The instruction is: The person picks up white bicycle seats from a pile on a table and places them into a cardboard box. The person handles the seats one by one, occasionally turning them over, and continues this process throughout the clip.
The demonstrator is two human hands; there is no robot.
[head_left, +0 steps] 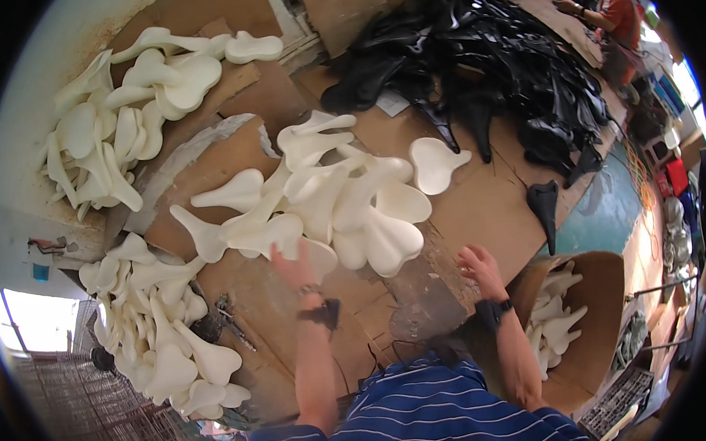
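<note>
My left hand (pixel 294 269) reaches over the near edge of a heap of white bicycle saddle pads (pixel 320 198) on the cardboard-covered table. Its fingers are spread, next to one pale pad (pixel 321 261); whether they touch it I cannot tell. To the right, my right hand (pixel 481 268) hovers over the cardboard, fingers loosely bent and apart, holding nothing. One white pad (pixel 436 166) lies by itself at the heap's right side. Both wrists wear dark bands.
Black saddle pieces (pixel 472 65) are piled at the far right. More white pads lie far left (pixel 147 95) and near left (pixel 165 331). A cardboard box (pixel 601 304) with white pads stands right of me. A slim tool (pixel 235 324) lies left. Another person (pixel 618 20) works far right.
</note>
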